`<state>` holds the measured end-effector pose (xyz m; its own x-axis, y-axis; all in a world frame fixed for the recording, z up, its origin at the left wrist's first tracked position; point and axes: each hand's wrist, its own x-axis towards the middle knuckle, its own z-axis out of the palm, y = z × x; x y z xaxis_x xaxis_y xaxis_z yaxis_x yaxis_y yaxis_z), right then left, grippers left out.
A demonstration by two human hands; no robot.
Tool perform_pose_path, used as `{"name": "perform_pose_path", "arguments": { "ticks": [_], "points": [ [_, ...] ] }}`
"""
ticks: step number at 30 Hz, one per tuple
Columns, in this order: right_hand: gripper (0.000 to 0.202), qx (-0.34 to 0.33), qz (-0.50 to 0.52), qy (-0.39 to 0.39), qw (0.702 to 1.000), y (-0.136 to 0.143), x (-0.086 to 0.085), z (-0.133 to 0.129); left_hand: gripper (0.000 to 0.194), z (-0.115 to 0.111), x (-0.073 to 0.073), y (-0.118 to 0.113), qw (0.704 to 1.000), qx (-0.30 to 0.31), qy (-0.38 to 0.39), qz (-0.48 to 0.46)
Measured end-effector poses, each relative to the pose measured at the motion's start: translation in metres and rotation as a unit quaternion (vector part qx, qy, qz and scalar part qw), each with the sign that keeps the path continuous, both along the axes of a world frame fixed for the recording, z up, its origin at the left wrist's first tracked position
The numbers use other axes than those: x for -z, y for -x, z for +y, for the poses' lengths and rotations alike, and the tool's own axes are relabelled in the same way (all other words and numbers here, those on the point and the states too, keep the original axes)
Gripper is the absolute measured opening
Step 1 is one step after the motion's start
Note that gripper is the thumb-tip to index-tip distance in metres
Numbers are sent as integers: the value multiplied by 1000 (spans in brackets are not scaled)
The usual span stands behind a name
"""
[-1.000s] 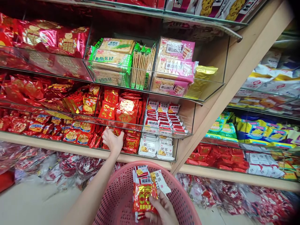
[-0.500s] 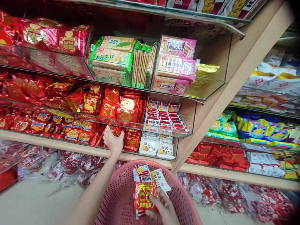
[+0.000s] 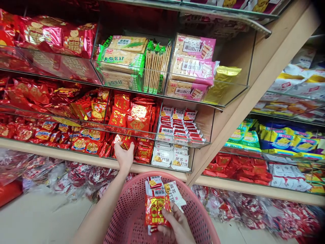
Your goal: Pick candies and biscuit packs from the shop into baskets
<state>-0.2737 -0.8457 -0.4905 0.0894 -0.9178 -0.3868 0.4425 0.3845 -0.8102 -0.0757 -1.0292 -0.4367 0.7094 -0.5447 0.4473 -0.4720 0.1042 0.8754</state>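
Note:
My left hand (image 3: 124,155) reaches into a bottom-shelf compartment, its thumb and fingers closed around shiny red snack packets (image 3: 126,140). Its fingertips are partly hidden among the packets. Over a pink perforated plastic basket (image 3: 200,210), my right hand (image 3: 177,223) pinches several small packets together. In front is a red packet with yellow print (image 3: 156,208); behind it are white-and-red cracker packets (image 3: 155,183) and a white cracker packet (image 3: 175,192). Beside my left hand lie more red packets (image 3: 144,150), then white cracker packets (image 3: 162,157) in the adjoining compartment.
Clear shelf panels divide the bins. Above are green cracker packs (image 3: 122,61), pink cracker packs (image 3: 194,64) and a gold packet (image 3: 222,83). A slanting wooden post (image 3: 243,112) stands at the right. Bagged red goods (image 3: 96,178) lie on the floor beneath the shelf.
The view has shifted slightly. More of the red packets shows between my left thumb and fingers. My right hand keeps its packets over the basket.

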Motion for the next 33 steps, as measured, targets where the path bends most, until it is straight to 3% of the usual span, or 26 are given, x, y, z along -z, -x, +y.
{"name": "perform_pose_path", "arguments": {
  "ticks": [8,18,23,25,27,30,33],
  "points": [
    [45,24,-7,-14,1000,-2,-1,1,38,17,-2,-3,998,14,5,54],
    [48,43,0,-29,999,-5,-5,1,40,19,5,-6,994,9,16,106],
    [49,52,-15,-44,998,-6,-10,2,42,46,7,-3,992,34,22,116],
    [48,58,-21,-57,996,-6,-16,1,39,66,8,2,995,61,46,71],
    [46,66,-36,-70,995,-5,-26,-1,36,89,10,7,988,106,98,-54],
    [41,74,-92,-73,990,-4,-43,-9,41,120,16,10,930,178,160,-280],
    [34,68,-142,-49,986,-6,-58,-19,49,140,24,10,873,210,173,-404]
  ]
}}
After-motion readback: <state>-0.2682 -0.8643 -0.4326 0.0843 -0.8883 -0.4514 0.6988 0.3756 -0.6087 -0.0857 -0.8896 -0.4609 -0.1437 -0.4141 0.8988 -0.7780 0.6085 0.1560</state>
